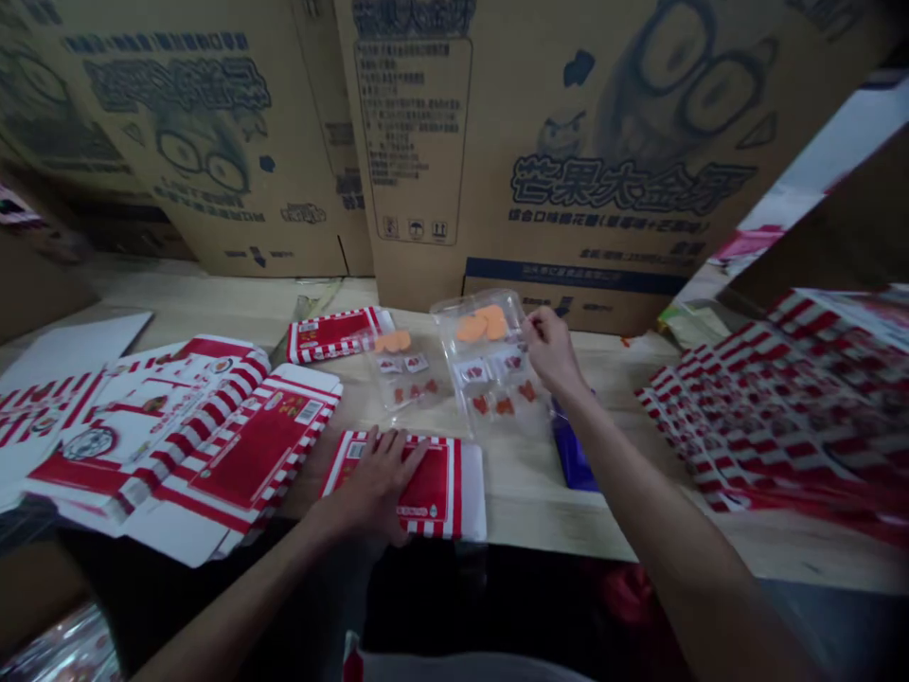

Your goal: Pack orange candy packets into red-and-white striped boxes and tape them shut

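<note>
My left hand (pixel 376 478) lies flat with fingers spread on a red and white striped carton (pixel 440 488) near the table's front edge. My right hand (pixel 550 350) pinches the right edge of a clear plastic tray (pixel 490 365) that holds orange, white and red sweets, tilting it up a little. A second clear tray (pixel 404 369) with similar sweets lies flat just left of it. Behind that one sits another striped carton (pixel 333 333).
Flattened striped cartons are piled at the left (pixel 205 436) and fanned out at the right (pixel 781 407). Large printed cardboard boxes (pixel 568 142) stand along the back of the wooden table (pixel 525 493). A blue-purple item (pixel 572 455) lies under my right forearm.
</note>
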